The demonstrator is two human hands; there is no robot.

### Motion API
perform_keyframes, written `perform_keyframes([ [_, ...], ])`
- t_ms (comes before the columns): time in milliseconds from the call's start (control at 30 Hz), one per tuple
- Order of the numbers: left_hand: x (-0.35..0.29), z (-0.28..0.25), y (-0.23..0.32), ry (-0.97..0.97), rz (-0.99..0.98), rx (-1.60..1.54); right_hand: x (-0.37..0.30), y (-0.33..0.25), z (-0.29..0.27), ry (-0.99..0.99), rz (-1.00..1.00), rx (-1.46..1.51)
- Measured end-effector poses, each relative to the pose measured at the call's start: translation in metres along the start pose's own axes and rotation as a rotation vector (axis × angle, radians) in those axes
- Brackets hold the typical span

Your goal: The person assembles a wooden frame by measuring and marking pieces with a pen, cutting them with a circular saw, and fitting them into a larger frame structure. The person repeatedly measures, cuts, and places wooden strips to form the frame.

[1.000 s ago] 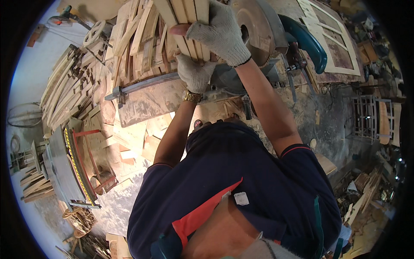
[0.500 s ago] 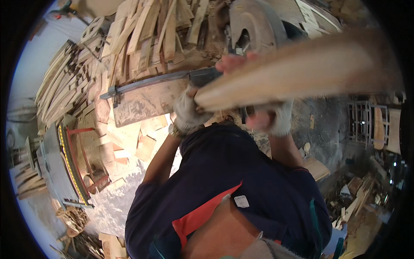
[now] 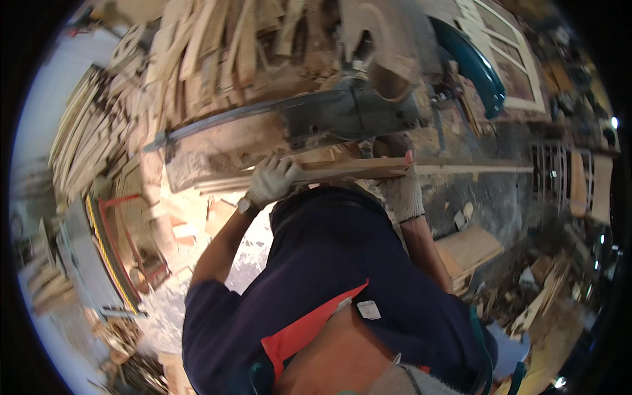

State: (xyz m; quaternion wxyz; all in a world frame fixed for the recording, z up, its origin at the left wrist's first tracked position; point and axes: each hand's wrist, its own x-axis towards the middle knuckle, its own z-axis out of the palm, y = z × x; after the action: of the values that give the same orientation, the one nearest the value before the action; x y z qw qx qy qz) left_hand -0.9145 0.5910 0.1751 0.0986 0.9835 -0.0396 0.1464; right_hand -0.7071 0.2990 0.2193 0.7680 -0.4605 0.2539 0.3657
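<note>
A long wooden strip [image 3: 447, 168] lies level in front of my chest, held at both hands. My left hand [image 3: 271, 180], in a white glove with a wristwatch, grips its left end. My right hand [image 3: 403, 191], also gloved, holds it near the middle, and the strip runs on to the right beyond it. Just behind the strip stands a saw machine with a grey metal base [image 3: 342, 115] and a round blade guard [image 3: 385, 46]. Part of the strip is hidden behind my right glove.
Stacks of cut wooden slats [image 3: 217, 52] lean behind the saw and at the left [image 3: 89, 141]. A framed panel [image 3: 507, 66] stands at the upper right. Offcuts and boards [image 3: 471, 247] litter the floor to the right, and sawdust lies at my left.
The strip has come down from up near the camera to a level position by the saw base. Both hands lowered with it; a second ago they reached up into the slat stack.
</note>
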Motion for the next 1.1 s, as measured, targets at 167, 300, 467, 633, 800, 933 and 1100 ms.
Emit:
perform_keyframes([
  [167,0.016,0.019,-0.014,-0.049,-0.023,0.15,0.059,-0.001,0.001,-0.107,0.065,-0.034],
  [300,0.027,0.019,-0.025,0.056,-0.046,0.261,0.084,0.005,0.002,-0.032,-0.067,-0.04],
  [467,0.027,0.005,-0.013,0.241,-0.158,0.232,0.096,0.015,0.003,-0.008,-0.156,-0.05],
  [633,-0.046,0.0,-0.066,0.766,-0.647,0.171,0.083,0.027,-0.015,-0.107,-0.202,-0.082],
  [800,-0.174,0.007,-0.195,1.062,-1.842,-0.217,0.068,0.036,-0.044,-0.108,-0.246,-0.002],
  [933,-0.218,0.006,-0.267,0.632,-1.55,0.151,0.065,0.046,-0.064,-0.059,-0.214,0.094],
  [1100,-0.205,-0.001,-0.343,0.467,-1.45,-0.281,0.06,0.067,-0.062,0.008,-0.252,0.202],
])
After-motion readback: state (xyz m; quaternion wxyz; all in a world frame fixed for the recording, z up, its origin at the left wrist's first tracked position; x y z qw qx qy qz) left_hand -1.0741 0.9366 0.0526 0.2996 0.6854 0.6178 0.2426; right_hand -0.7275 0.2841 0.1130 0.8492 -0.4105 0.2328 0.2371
